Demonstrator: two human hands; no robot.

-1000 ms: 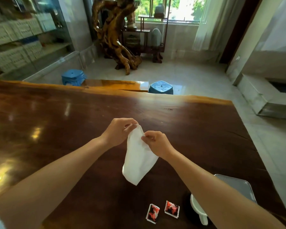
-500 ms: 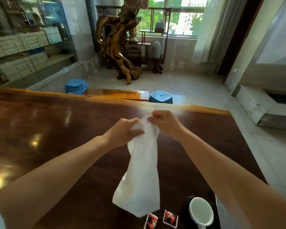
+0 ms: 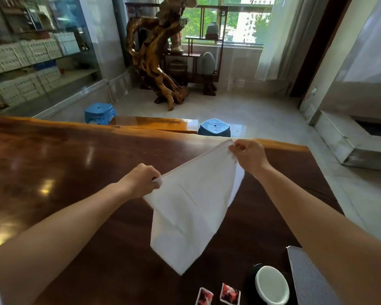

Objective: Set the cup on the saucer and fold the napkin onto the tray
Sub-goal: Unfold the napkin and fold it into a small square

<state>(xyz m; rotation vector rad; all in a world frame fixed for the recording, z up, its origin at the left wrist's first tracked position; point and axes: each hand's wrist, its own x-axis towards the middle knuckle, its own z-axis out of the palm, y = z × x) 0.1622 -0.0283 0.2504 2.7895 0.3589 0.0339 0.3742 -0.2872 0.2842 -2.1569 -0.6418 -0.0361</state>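
A white napkin [image 3: 189, 208] hangs in the air above the dark wooden table [image 3: 64, 172]. My left hand [image 3: 141, 180] pinches its near-left corner and my right hand [image 3: 249, 156] pinches its far-right corner, higher up, so the top edge is stretched between them. The rest of the cloth droops to a point below. At the bottom right a white cup [image 3: 272, 285] stands on a dark saucer [image 3: 251, 280]. Beside it lies a grey ribbed metal tray [image 3: 304, 274], partly hidden by my right forearm.
Two small red-and-white packets [image 3: 218, 294] lie on the table at the bottom edge, left of the cup. Beyond the table's far edge stand two blue stools [image 3: 215, 127] and a wooden bench. A carved root sculpture stands by the window.
My hands have moved apart, the right one up and to the right, spreading the bunched napkin into a wide sheet. The view has tilted, showing more of the cup and tray.
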